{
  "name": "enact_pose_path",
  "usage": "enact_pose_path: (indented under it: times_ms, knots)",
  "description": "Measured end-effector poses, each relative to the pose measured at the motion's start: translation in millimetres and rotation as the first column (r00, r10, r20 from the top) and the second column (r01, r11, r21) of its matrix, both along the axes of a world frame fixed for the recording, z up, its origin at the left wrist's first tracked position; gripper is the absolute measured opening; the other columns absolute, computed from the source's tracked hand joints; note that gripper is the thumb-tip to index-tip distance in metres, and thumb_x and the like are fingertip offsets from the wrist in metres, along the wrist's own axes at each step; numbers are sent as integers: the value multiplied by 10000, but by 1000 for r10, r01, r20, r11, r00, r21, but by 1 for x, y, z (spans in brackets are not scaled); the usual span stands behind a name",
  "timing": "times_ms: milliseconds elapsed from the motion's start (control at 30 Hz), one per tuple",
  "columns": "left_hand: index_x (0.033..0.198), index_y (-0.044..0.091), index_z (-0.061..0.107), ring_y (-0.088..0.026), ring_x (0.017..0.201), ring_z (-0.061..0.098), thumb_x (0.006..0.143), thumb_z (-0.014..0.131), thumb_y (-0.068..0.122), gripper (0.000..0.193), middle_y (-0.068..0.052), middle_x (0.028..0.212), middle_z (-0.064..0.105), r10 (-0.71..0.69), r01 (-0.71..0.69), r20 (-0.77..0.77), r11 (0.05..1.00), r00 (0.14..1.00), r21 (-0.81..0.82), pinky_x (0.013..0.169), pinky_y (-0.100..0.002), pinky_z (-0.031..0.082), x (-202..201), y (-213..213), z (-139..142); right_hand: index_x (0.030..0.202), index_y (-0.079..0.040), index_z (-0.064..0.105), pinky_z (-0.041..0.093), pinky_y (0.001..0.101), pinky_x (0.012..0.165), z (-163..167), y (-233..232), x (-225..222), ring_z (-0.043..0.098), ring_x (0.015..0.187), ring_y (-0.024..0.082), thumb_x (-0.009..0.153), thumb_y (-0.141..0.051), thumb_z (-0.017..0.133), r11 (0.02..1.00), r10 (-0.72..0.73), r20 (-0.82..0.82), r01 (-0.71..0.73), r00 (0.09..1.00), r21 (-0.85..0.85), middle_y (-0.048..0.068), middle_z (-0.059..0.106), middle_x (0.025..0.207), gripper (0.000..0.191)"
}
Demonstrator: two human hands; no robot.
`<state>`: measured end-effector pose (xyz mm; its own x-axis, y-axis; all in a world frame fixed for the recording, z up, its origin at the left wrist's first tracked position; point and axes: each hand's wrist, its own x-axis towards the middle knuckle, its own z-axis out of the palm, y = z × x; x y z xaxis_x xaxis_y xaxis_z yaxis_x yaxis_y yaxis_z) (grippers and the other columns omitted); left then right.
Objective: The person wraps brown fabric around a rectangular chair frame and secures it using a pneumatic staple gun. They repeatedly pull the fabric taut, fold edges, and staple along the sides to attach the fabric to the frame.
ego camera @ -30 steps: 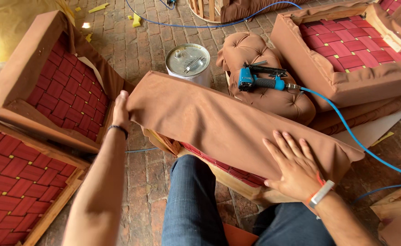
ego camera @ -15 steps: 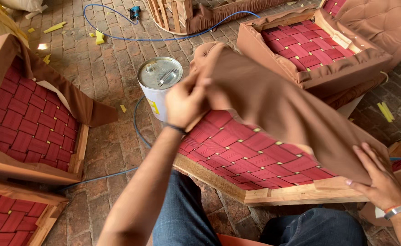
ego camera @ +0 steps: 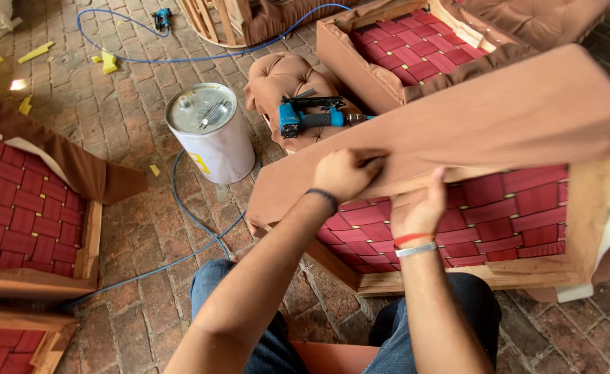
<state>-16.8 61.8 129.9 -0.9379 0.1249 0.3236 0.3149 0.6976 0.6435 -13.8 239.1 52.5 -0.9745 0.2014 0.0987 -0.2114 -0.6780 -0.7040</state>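
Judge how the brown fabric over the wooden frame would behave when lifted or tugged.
The brown fabric probably lifts floppy: it creases where the left hand pinches it. It seems light, since the right hand props its edge with fingertips only. Its free end sags over the wooden frame, so it likely drapes.

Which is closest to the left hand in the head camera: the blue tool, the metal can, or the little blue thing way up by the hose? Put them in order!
From the left hand:
1. Blue tool, just above it on the tufted cushion.
2. Metal can, off to the left.
3. Small blue thing, far up at top left.
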Motion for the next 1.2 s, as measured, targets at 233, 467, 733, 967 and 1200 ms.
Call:
enact_pose_path:
  times_ms: [233, 467, 733, 967, 1200]
  knots:
    - [1232, 246, 734, -224, 1011, 749, 845, 661, 496, 467, -68, 1148, 785, 325, -385, 352, 916, 878, 115, 916, -367, 572, -9, -132, -116, 1559, -110, 231, 365, 560, 1208, 19, 39, 17, 345, 1508, 327, 780, -686, 710, 960, -239, 131, 214, 962, 181, 149, 351, 1583, 1081]
    - [1361, 83, 596, -320, 1127, 669, 818, 637, 546, 715, -155, 1260, 700, -314, -671, 629, -33, 711, 741, 970, -477, 521, 22, -159, -193, 1498, -136, 413, 360, 512, 1188, 38, 22, 4, 451, 1441, 284, 789, -581, 655, 944, -327, 242, 327, 913, 44, 111, 486, 1524, 871]
    - [1476, -24, 514, -355, 1314, 567, 860, 705, 435, 791, -202, 1422, 602, -252, -200, 239, 173, 938, 965, 1144, -495, 435, 50, -242, -62, 1451, -164, 500, 488, 545, 1149, 110, -1, 30, 546, 1405, 270, 787, -651, 597, 988, -104, 121, 116, 987, -99, 92, 536, 1513, 829]
    - [1708, 83, 219, -343, 1599, 307, 843, 789, 314, 1061, -211, 1737, 264, -329, 341, -167, 594, 929, 729, 1354, -440, 277, 104, -244, 107, 1296, -140, 666, 611, 572, 984, 84, -17, 38, 721, 1172, 314, 869, -626, 421, 858, 47, 254, 91, 966, -505, 97, 739, 1271, 692]
    - [1607, 140, 308, -455, 1627, 225, 747, 908, 422, 1086, -305, 1707, 196, -283, 128, -393, 918, 875, -376, 1350, -525, 269, 116, -142, 151, 1262, -137, 718, 625, 479, 931, -16, -1, -12, 729, 1140, 267, 930, -560, 457, 765, 247, 428, 96, 869, -637, 84, 770, 1221, 598]
